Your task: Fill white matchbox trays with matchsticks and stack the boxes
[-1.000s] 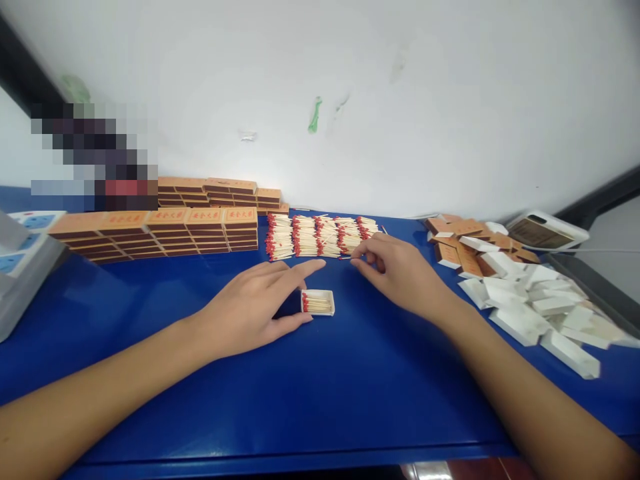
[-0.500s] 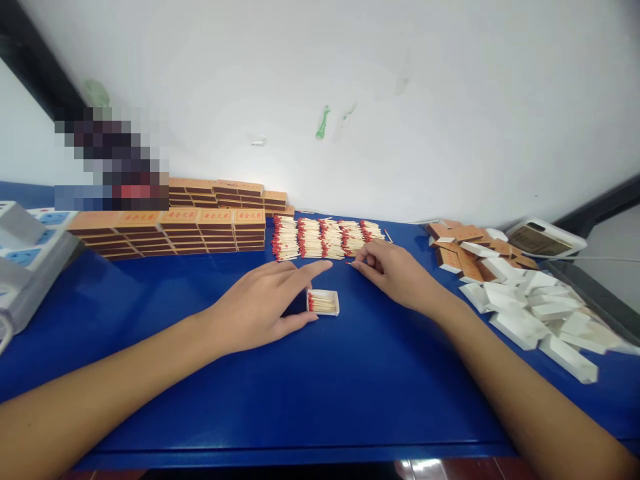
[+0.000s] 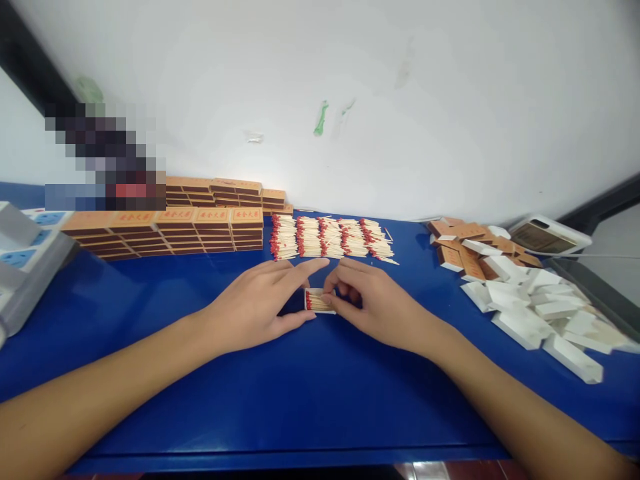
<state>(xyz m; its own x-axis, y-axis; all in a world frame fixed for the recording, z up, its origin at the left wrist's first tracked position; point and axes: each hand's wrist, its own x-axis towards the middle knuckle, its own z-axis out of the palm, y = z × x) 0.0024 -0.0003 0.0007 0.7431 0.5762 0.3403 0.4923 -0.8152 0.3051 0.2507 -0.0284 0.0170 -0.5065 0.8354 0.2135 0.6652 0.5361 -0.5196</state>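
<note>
A small white matchbox tray (image 3: 320,312) lies on the blue table, partly filled with red-tipped matches (image 3: 315,300). My left hand (image 3: 260,297) brackets its left end, thumb against the near corner and fingers by the far side, with the index finger stretched out above. Over the tray's right end, the thumb and forefinger of my right hand (image 3: 373,293) are pinched together on a match among the others; the fingers hide most of it. Just behind both hands, rows of loose matches (image 3: 330,237) are spread out.
Stacked matchboxes (image 3: 200,230) line the left back, near a power strip (image 3: 40,267). At right lie a heap of empty white trays (image 3: 530,307), orange matchbox sleeves (image 3: 465,247) and a white device (image 3: 547,235). A white wall (image 3: 360,167) rises behind the table.
My right hand has moved left and nearer, carrying a match from beside the loose rows to the tray. My left hand stays at the tray's left end.
</note>
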